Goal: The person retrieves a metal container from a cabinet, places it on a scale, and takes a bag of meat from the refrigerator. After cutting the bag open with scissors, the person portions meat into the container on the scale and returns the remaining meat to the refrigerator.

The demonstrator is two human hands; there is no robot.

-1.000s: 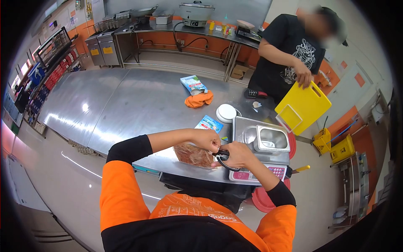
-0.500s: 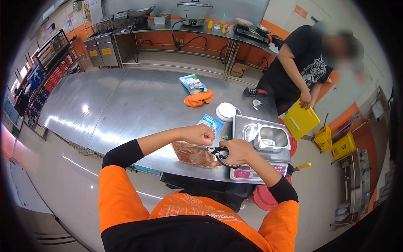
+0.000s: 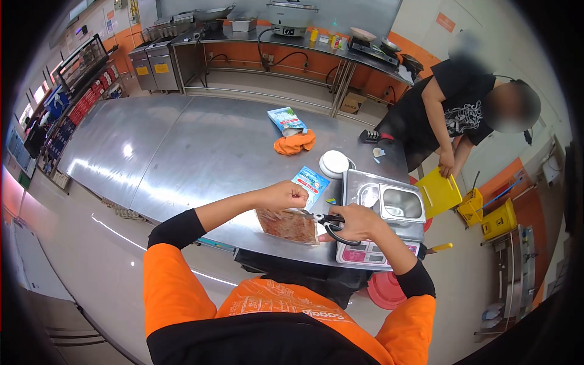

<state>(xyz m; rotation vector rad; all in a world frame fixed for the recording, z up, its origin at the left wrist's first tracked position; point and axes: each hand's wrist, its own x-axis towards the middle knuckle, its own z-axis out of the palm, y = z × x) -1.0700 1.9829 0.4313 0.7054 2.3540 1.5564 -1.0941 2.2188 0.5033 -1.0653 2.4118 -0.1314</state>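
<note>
A clear plastic bag of reddish-brown, meat-like food (image 3: 287, 227) lies at the near edge of the steel table. My left hand (image 3: 285, 195) is closed in a fist at its upper edge, pinching the plastic. In my right hand (image 3: 358, 221) are black-handled scissors (image 3: 329, 218), their blades pointing left at the bag's upper right corner. Whether the blades are apart is too small to tell. Just beyond my left hand lies a blue-and-white printed pouch (image 3: 311, 182).
A kitchen scale (image 3: 363, 253) bearing a steel pan (image 3: 403, 205) stands right of my right hand. Beyond are a white round lid (image 3: 334, 163), an orange cloth (image 3: 295, 142) and another pouch (image 3: 286, 119). At right, a co-worker (image 3: 438, 103) holds a yellow board (image 3: 441, 191).
The view has shifted slightly, moving most things a little right. Both my hands keep their grip at the bag's upper edge. The co-worker's head has lowered toward the right.
</note>
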